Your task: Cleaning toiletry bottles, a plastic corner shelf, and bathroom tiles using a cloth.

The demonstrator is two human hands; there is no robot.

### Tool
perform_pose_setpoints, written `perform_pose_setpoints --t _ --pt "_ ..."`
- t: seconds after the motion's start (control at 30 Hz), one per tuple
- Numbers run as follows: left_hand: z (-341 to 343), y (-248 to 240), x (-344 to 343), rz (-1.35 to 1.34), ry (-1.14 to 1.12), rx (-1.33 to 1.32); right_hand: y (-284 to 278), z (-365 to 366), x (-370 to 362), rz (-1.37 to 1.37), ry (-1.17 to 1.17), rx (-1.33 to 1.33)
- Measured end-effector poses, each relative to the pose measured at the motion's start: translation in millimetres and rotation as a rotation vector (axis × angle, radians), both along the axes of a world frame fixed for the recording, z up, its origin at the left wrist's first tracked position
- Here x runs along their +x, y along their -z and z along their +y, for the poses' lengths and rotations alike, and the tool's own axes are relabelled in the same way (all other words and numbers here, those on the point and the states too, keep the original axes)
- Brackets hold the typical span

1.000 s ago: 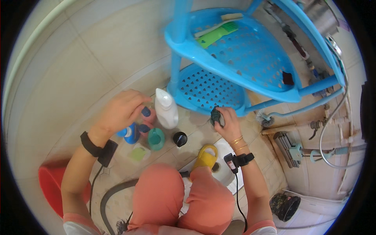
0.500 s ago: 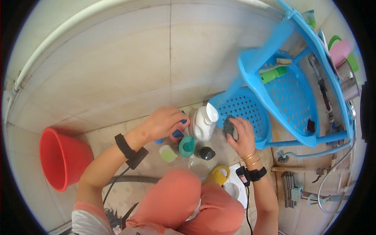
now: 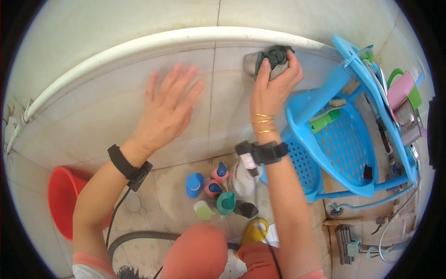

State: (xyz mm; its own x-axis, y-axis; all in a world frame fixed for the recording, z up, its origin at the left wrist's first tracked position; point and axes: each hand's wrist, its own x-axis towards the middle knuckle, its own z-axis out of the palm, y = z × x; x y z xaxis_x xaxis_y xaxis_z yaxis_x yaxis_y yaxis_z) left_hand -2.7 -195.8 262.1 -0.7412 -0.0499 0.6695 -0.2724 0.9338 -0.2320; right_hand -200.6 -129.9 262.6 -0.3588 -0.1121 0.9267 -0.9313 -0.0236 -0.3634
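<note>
My right hand (image 3: 278, 86) is raised to the tiled wall (image 3: 232, 93), closed around a bunched dark grey-green cloth (image 3: 277, 56). A pale grey boxy piece (image 3: 252, 63) shows beside the cloth; I cannot tell what it is. To the left, my left hand (image 3: 167, 109) has its fingers spread, slightly blurred, holding nothing in front of the wall; whether it touches the tiles is unclear. Below on the floor stand a white bottle (image 3: 242, 180), two pink bottles with blue tops (image 3: 220, 172), a blue-topped container (image 3: 194, 183), a green-topped bottle (image 3: 226, 203) and a black-topped bottle (image 3: 246, 209).
A white pipe (image 3: 186, 37) crosses the wall above my hands. At right, a blue plastic rack (image 3: 344, 135) holds brushes. A red bucket (image 3: 60, 200) stands at left, and a grey hose (image 3: 139, 235) lies near my knees. A squeeze mop head (image 3: 346, 244) is at lower right.
Both hands have risen from the bottles to the wall. My left hand has left the pink bottles and spread its fingers. My right hand has carried the cloth up.
</note>
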Motion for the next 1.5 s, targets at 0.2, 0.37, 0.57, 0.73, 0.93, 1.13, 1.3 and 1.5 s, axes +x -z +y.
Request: perform_pose_setpoints --t 0.2,0.37,0.57,0.73,0.93,1.13,1.3,1.5 --pt "-38 15 11 0.074 -0.201 -0.064 16 -42 72 0.218 -0.053 0.058" --pt "-46 22 13 0.1 -0.158 -0.212 7 -24 15 0.333 0.06 0.044" --pt "-45 22 7 0.109 -0.16 -0.236 10 -40 48 0.062 0.16 -0.065" --pt "-48 24 11 0.116 -0.155 -0.23 33 -28 48 0.425 -0.114 0.145" --pt "-45 22 11 0.107 -0.157 -0.216 10 -34 47 0.023 0.168 -0.074" --pt "-43 13 20 0.292 0.159 -0.071 14 -40 79 0.354 -0.117 0.089" --pt "-29 7 37 0.308 0.259 0.063 1 -25 51 0.052 0.127 0.018" --pt "-20 -21 48 0.326 0.168 -0.049 4 -16 89 0.323 -0.066 0.198"
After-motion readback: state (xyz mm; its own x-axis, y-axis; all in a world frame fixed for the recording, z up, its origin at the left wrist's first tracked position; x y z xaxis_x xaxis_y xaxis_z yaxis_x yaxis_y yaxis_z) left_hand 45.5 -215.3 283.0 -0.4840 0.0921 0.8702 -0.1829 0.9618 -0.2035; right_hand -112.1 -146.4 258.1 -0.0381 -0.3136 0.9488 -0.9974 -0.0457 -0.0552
